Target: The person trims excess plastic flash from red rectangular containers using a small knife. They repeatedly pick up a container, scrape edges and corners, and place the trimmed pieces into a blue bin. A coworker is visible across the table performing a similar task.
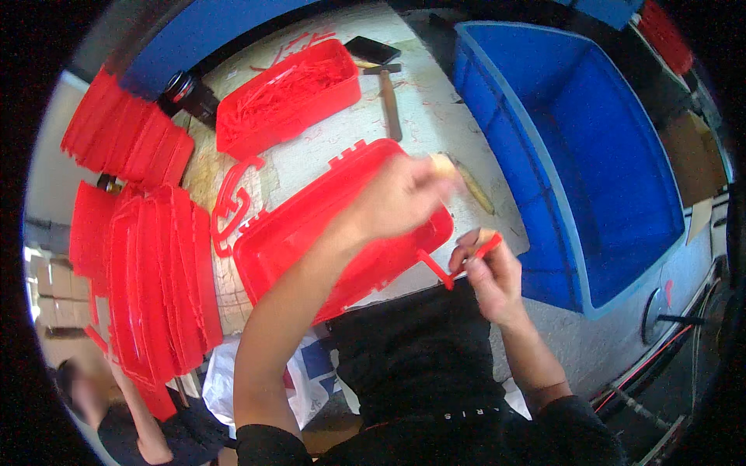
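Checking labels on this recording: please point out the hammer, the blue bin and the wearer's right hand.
Hammer point(390, 107): head view, on its wooden handle.
Blue bin point(606, 163): head view, on its bare inside surface.
Right hand point(497, 281): head view, on the middle of the hand.

The tray point(408, 250) and thin strip point(436, 269) are red, the bin point(622, 155) blue, the slender tool point(477, 192) perhaps yellowish.

Bright light pales the tabletop point(431, 101), with the left grip point(406, 196) blurred (edges curve into black corners).
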{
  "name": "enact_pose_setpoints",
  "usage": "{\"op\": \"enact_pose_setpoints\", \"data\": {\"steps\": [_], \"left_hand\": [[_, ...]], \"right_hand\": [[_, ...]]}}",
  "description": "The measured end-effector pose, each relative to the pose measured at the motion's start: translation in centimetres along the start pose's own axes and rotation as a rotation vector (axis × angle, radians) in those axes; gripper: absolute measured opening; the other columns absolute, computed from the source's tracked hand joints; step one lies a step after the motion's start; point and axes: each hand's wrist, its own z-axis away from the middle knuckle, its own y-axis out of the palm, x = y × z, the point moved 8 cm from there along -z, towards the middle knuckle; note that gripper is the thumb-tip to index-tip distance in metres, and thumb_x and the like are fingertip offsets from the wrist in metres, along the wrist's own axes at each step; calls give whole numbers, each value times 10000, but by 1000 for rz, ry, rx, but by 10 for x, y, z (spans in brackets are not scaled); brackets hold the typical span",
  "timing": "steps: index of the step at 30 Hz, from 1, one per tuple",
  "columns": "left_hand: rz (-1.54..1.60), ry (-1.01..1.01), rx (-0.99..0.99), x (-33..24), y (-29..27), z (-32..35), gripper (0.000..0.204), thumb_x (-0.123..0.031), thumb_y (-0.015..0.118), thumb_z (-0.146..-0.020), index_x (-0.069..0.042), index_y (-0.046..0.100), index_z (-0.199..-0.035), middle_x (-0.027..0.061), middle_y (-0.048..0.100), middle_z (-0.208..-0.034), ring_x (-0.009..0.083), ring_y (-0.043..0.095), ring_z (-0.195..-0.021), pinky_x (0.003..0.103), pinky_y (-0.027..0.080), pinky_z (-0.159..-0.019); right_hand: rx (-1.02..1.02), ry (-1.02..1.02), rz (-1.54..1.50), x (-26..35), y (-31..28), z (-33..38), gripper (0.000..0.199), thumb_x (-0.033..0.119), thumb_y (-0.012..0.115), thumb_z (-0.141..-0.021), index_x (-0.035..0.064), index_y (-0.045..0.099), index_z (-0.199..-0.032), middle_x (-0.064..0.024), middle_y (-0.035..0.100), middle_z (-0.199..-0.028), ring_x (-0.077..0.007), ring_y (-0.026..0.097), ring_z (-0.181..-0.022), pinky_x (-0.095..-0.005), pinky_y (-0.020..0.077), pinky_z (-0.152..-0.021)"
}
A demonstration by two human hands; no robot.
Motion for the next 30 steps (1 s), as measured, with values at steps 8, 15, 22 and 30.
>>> {"op": "enact_pose_setpoints", "data": {"steps": [8,15,22,30], "left_hand": [[-1125,95,238,69,-42,-52,313,-251,754,-809,-81,684,-1061,164,674,-1133,318,592,-1147,461,464,-976],[-1234,-276,-36,88,-134,-4,361,-419,739,-825,-66,729,-900,205,704,-946,383,667,-916,496,516,-808],[-1029,-291,-302,122,-168,101,412,-439,705,-864,-28,706,-899,232,671,-883,407,649,-866,485,506,-751],[-921,-328,-148,120,-150,112,435,-421,685,-868,8,644,-811,255,655,-849,436,634,-877,503,497,-751]], "right_hand": [[-127,416,-771,-56,-31,10,259,180,450,-1039,18,518,-1230,-116,633,-1051,-234,645,-968,-396,523,-917],[315,790,-577,-83,34,91,247,197,475,-1045,56,507,-1245,-90,627,-1021,-187,634,-877,-339,536,-780],[875,491,266,-69,53,193,238,178,524,-1019,78,527,-1235,-114,662,-929,-276,692,-785,-385,573,-696],[199,761,533,-44,-50,105,437,434,416,-1053,65,647,-1019,-1,533,-609,-119,512,-506,-283,414,-490]]}}
